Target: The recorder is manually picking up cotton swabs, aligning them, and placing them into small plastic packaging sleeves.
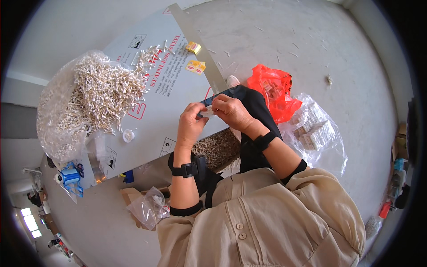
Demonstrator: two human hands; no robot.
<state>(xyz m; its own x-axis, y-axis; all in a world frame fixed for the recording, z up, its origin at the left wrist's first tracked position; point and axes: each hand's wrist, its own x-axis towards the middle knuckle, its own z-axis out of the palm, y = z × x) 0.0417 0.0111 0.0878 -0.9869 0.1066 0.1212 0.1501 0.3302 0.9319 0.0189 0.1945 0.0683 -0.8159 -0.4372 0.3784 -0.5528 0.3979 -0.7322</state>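
Note:
Both hands meet in front of me, over the near right edge of the table. My left hand (191,121) pinches the left side of a small see-through whitish packet (206,113). On its other side the fingers of my right hand (232,113) are closed on the packet too. What is inside it is too small to tell. To the left, a big heap of cotton swabs (104,86) spills from a clear plastic bag (58,95) onto the table (155,118). Loose swabs (153,55) lie beyond the heap.
A yellow box (193,47) and yellow cards (195,67) lie by the table's right edge. Left are a small white round container (128,135) and a blue bottle (70,176). Below my hands sits a swab-filled box (217,149). Right, a red bag (278,107) and clear bag (318,129) hold packs.

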